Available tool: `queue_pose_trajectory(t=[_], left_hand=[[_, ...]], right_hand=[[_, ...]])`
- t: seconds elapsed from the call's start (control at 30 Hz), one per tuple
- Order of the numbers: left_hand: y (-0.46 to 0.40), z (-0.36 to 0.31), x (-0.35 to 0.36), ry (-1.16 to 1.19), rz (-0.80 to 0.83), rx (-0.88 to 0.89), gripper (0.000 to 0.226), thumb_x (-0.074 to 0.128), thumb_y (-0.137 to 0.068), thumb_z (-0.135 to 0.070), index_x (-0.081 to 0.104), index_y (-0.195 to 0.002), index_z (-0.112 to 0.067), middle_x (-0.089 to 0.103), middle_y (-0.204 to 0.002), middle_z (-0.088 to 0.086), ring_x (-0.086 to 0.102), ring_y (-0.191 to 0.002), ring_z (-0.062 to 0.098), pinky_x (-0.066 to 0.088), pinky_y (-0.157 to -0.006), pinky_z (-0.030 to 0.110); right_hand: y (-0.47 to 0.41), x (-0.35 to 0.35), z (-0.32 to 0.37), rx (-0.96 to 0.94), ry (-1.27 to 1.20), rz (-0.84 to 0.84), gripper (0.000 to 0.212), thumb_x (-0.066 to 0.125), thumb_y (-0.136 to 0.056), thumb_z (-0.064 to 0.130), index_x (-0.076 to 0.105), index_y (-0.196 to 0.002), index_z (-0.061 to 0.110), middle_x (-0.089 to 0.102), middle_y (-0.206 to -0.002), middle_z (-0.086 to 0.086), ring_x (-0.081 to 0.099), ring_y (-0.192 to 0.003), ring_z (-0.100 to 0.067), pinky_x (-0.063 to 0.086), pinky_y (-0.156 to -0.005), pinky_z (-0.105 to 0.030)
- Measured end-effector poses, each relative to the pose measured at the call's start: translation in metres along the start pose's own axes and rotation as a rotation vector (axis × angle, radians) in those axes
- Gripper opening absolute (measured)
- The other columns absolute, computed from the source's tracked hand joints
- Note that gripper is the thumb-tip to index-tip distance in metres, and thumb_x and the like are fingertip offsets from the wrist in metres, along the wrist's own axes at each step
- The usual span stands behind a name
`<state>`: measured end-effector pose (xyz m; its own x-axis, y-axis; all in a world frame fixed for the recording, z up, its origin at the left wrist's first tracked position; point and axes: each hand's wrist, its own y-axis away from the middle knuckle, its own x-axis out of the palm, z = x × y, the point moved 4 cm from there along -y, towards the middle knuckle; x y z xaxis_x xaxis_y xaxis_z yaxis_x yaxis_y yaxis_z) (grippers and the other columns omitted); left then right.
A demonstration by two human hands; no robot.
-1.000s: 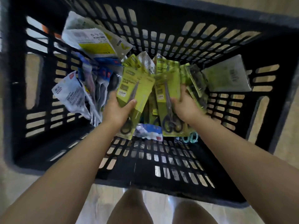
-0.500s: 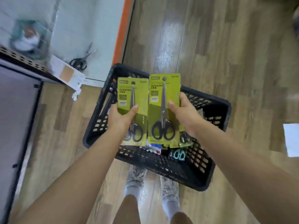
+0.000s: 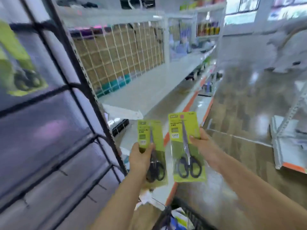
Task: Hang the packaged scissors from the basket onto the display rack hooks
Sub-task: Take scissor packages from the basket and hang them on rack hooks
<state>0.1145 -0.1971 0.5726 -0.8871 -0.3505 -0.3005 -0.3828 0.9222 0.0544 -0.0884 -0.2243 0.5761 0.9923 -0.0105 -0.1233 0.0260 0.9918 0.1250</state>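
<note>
Black grid rack (image 3: pixel 54 100) close at left, one hung pack (image 3: pixel 18 63) on it; open aisle floor (image 3: pixel 245 100) to right.

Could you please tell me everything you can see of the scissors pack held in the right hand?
The right-hand scissors pack is a tall lime-green card, seemingly under clear plastic, bearing one pair of scissors: grey metal blades pointing up, black loop handles low down. Small labels run down its left side, one reading GRIP. It stands roughly upright, slightly tilted. The right hand pinches its right edge, thumb on the front. Nothing else touches it.

Left hand (image 3: pixel 140 156) and right hand (image 3: pixel 201 145) each hold 1 scissors pack (image 3: pixel 186 146) upright.
</note>
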Motion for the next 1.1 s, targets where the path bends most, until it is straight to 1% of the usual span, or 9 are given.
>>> queue_pose_trajectory(t=[0.1,0.13,0.2,0.3,0.43,0.5,0.73,0.93,1.1], left_hand=[[0.004,-0.06,-0.064,0.063,-0.121,0.071,0.025,0.053,-0.096,-0.023,0.059,-0.108,-0.002,0.064,-0.096,0.011,0.059,-0.093,0.028,0.045,-0.078,0.031],[0.008,-0.075,-0.084,0.094,-0.152,0.089,0.024,0.053,-0.096,-0.023,0.058,-0.109,-0.003,0.064,-0.1,0.013,0.06,-0.093,0.028,0.046,-0.081,0.033],[0.017,-0.1,-0.121,0.168,-0.196,0.119,0.017,0.053,-0.096,-0.023,0.058,-0.103,-0.008,0.064,-0.092,0.01,0.059,-0.08,0.024,0.048,-0.073,0.032],[0.029,-0.12,-0.175,0.227,-0.238,0.142,0.011,0.055,-0.095,-0.022,0.058,-0.091,-0.013,0.062,-0.082,0.004,0.057,-0.072,0.016,0.048,-0.065,0.028],[0.036,-0.129,-0.241,0.344,-0.296,0.094,0.011,0.059,-0.093,-0.026,0.061,-0.086,-0.017,0.068,-0.093,0.013,0.064,-0.087,0.03,0.053,-0.085,0.048],[0.037,-0.134,-0.27,0.401,-0.336,0.097,0.012,0.059,-0.093,-0.026,0.061,-0.085,-0.017,0.066,-0.086,0.011,0.062,-0.079,0.028,0.052,-0.086,0.048],[0.027,-0.157,-0.326,0.439,-0.429,0.151,0.018,0.059,-0.093,-0.031,0.056,-0.081,-0.018,0.059,-0.076,0.003,0.053,-0.066,0.016,0.046,-0.06,0.027],[0.005,-0.164,-0.341,0.432,-0.432,0.173,0.019,0.06,-0.093,-0.029,0.056,-0.083,-0.014,0.057,-0.071,0.001,0.05,-0.058,0.013,0.044,-0.04,0.016],[-0.02,-0.166,-0.349,0.424,-0.417,0.176,0.02,0.059,-0.093,-0.028,0.054,-0.078,-0.015,0.055,-0.07,0.002,0.048,-0.058,0.013,0.044,-0.05,0.023]], right_hand=[[0.011,0.026,0.085,-0.144,0.016,0.058,0.017,0.051,-0.096,0.019,0.054,-0.111,0.028,0.06,-0.12,0.0,0.056,-0.112,-0.019,0.044,-0.1,-0.029],[0.014,0.037,0.105,-0.165,0.024,0.079,0.023,0.051,-0.096,0.024,0.052,-0.118,0.029,0.058,-0.126,0.003,0.053,-0.116,-0.018,0.041,-0.103,-0.032],[0.023,0.062,0.141,-0.208,0.022,0.125,0.032,0.052,-0.094,0.03,0.047,-0.126,0.031,0.054,-0.132,0.002,0.047,-0.125,-0.022,0.035,-0.108,-0.045],[0.039,0.102,0.183,-0.191,-0.058,0.194,0.052,0.05,-0.098,0.027,0.029,-0.145,0.025,0.04,-0.138,0.01,0.036,-0.134,-0.022,0.027,-0.112,-0.044],[0.058,0.156,0.225,-0.23,-0.068,0.332,0.042,0.051,-0.097,0.026,0.041,-0.138,0.02,0.051,-0.138,-0.003,0.051,-0.122,-0.025,0.038,-0.106,-0.049],[0.06,0.181,0.239,-0.249,-0.039,0.363,0.048,0.05,-0.097,0.031,0.036,-0.142,0.02,0.043,-0.145,-0.001,0.044,-0.13,-0.025,0.033,-0.109,-0.05],[0.073,0.238,0.284,-0.274,-0.028,0.404,0.062,0.044,-0.1,0.033,0.014,-0.151,0.017,0.018,-0.157,-0.003,0.026,-0.141,-0.028,0.025,-0.111,-0.045],[0.064,0.265,0.31,-0.354,0.005,0.351,0.062,0.044,-0.099,0.04,0.02,-0.149,0.013,0.023,-0.155,-0.005,0.026,-0.14,-0.026,0.025,-0.111,-0.044],[0.046,0.284,0.321,-0.369,0.061,0.294,0.06,0.044,-0.098,0.043,0.028,-0.147,0.011,0.03,-0.152,-0.006,0.03,-0.138,-0.026,0.027,-0.11,-0.043]])
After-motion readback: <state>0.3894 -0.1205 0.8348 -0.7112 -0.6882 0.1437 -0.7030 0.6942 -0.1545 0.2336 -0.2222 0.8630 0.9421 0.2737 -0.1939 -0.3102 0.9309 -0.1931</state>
